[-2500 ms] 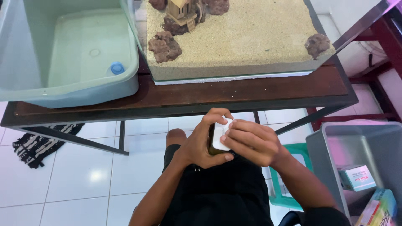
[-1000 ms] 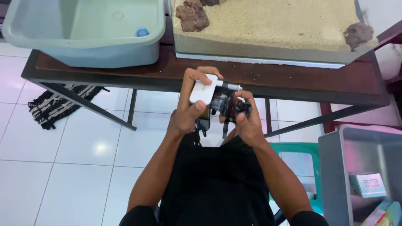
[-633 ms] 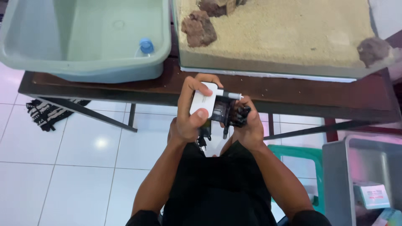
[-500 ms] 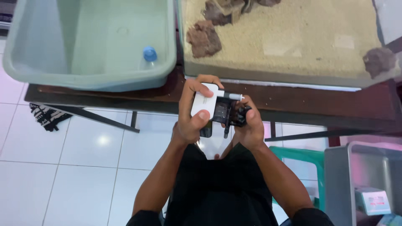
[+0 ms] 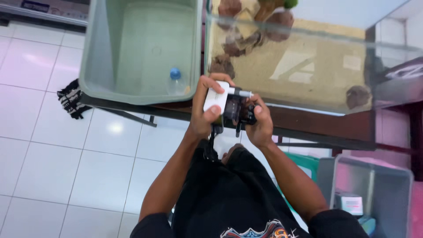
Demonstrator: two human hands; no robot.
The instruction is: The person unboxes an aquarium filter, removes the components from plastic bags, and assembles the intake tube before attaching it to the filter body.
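Note:
My left hand (image 5: 203,112) grips the white end of a small white-and-black device (image 5: 225,105), thumb on top. On the device's black right side, my right hand (image 5: 261,124) is closed. A black cord (image 5: 211,143) hangs from the device toward my lap. Both hands hold it up just in front of the glass tank (image 5: 308,66), which has sand and brown rocks (image 5: 222,66) in it.
A pale green plastic tub (image 5: 99,66) with a small blue-capped bottle (image 5: 175,81) stands left of the tank on a dark wooden table (image 5: 317,125). A grey bin (image 5: 374,189) sits on the floor at the right. A dark fringed cloth (image 5: 70,99) lies on the white tiles.
Both hands have lifted the device from my lap up to the tank's front edge. The view has tilted forward, so the tub and tank show more fully.

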